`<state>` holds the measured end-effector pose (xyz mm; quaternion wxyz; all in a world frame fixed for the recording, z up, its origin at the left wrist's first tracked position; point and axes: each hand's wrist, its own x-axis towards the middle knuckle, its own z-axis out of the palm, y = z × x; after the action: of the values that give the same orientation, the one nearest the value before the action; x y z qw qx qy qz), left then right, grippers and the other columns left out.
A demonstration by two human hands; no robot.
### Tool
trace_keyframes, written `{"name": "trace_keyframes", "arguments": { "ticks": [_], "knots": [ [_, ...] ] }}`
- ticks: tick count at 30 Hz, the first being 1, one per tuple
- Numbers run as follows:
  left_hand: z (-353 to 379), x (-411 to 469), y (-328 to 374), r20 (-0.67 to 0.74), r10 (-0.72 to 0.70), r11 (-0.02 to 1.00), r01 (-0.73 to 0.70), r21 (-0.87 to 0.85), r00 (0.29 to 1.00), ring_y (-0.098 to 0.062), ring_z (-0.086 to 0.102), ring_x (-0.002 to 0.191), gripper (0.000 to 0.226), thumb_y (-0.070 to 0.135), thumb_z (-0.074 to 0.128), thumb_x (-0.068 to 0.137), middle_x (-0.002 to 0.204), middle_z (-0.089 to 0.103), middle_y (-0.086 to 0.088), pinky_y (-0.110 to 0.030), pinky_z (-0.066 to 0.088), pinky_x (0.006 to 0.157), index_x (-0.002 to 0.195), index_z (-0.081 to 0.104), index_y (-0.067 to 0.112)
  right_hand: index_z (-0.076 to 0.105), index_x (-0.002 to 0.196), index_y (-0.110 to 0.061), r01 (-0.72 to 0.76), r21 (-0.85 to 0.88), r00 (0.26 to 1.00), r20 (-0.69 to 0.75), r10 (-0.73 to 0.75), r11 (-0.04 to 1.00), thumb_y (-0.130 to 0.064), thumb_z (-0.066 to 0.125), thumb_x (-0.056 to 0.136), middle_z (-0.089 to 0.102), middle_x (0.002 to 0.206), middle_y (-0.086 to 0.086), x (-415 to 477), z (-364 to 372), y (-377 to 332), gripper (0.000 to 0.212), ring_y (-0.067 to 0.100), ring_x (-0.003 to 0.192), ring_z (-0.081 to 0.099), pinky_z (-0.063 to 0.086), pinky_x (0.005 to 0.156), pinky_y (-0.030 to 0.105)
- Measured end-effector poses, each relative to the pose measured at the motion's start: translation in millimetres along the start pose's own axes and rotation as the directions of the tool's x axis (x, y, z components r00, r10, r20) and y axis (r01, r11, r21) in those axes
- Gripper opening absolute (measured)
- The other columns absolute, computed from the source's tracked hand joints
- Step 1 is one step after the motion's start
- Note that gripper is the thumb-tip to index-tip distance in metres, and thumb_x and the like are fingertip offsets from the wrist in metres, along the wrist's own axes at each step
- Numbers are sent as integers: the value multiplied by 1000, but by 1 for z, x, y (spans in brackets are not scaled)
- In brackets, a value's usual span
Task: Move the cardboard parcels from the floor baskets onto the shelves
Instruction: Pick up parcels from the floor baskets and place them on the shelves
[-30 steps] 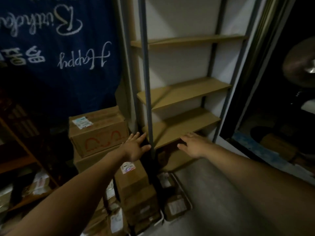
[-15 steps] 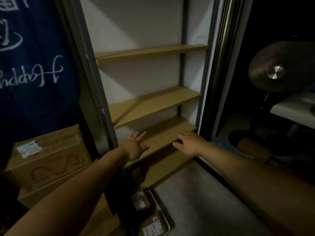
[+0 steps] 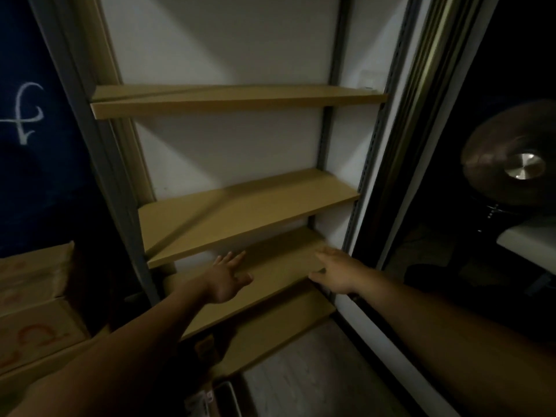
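Note:
A metal rack with several bare wooden shelves fills the middle of the view: a top shelf (image 3: 237, 99), a middle shelf (image 3: 240, 212), a lower shelf (image 3: 270, 278) and a bottom shelf (image 3: 270, 335). My left hand (image 3: 227, 279) hovers over the lower shelf, fingers spread, holding nothing. My right hand (image 3: 337, 270) reaches over the same shelf's right end, open and empty. A floor basket (image 3: 228, 395) with a labelled cardboard parcel (image 3: 200, 401) shows at the bottom edge.
Large stacked cardboard boxes (image 3: 33, 320) stand at the left, under a dark blue banner (image 3: 36, 130). The rack's grey post (image 3: 120, 188) runs between them and the shelves. A dark doorway at the right shows a round fan (image 3: 511, 164) and a white table (image 3: 529, 245).
The view has swung right and up; the floor baskets and boxes slid off to the lower left. Both hands stay open and now hover over the lower shelf.

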<state>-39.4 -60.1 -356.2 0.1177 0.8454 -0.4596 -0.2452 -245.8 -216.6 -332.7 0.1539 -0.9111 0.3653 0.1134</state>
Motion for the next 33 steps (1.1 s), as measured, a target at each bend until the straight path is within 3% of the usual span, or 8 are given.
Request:
{"name": "trace_keyframes", "arguments": {
  "ticks": [9,14,18,21,25,27,30,33],
  "knots": [
    [49,60,-56,14,-340,917,335,-216,940,-27,-6,148,78,54,47,93,161,-3,-2,-43,7,118,153,2,32,11,156,-22,252,-69,945,233,-230,965,-51,39,100,9,164,0,152,32,-1,69,22,150,8,15,119,37],
    [119,81,-95,36,-505,822,493,-287,862,-29,0,148,81,49,49,94,161,1,-8,-37,10,118,154,3,22,18,155,-21,389,-48,879,317,-355,920,-53,41,98,16,162,3,230,106,-1,69,23,148,15,20,119,35],
    [174,99,-121,30,-557,778,534,-332,830,-28,14,146,88,62,50,85,159,15,-10,-38,19,118,153,13,19,18,155,-23,435,-9,841,362,-402,901,-50,41,100,18,161,3,265,170,3,66,24,147,17,19,116,33],
    [223,121,-149,41,-619,718,586,-375,784,-28,10,147,80,46,54,93,160,9,-10,-37,18,118,153,10,19,18,156,-22,459,-7,825,374,-424,888,-50,41,99,17,162,3,294,231,2,67,24,148,17,16,117,31],
    [283,151,-197,-21,-631,671,532,-517,776,-29,33,139,89,51,62,83,154,29,-11,-43,34,111,153,17,20,18,155,-21,481,33,800,392,-454,876,-47,41,100,17,162,4,331,307,-4,65,24,148,17,18,116,31],
    [308,164,-212,-64,-654,628,494,-601,753,-24,46,128,79,32,65,88,146,40,-10,-38,43,103,152,20,18,18,155,-22,489,62,794,382,-473,870,-48,42,100,17,162,4,348,342,-9,66,24,148,18,19,116,31],
    [342,188,-231,-122,-656,612,431,-663,745,-12,46,110,69,15,62,92,132,45,-2,-26,43,87,150,24,14,19,155,-22,492,96,792,365,-490,865,-48,44,99,18,162,6,372,391,-16,66,25,147,20,21,116,33],
    [371,211,-256,-156,-680,582,399,-708,716,-20,50,118,75,14,63,91,138,45,-5,-30,45,93,151,19,14,20,155,-22,497,122,793,337,-507,859,-48,46,98,20,161,6,393,434,-23,67,27,146,23,25,115,35]
  ]
}}
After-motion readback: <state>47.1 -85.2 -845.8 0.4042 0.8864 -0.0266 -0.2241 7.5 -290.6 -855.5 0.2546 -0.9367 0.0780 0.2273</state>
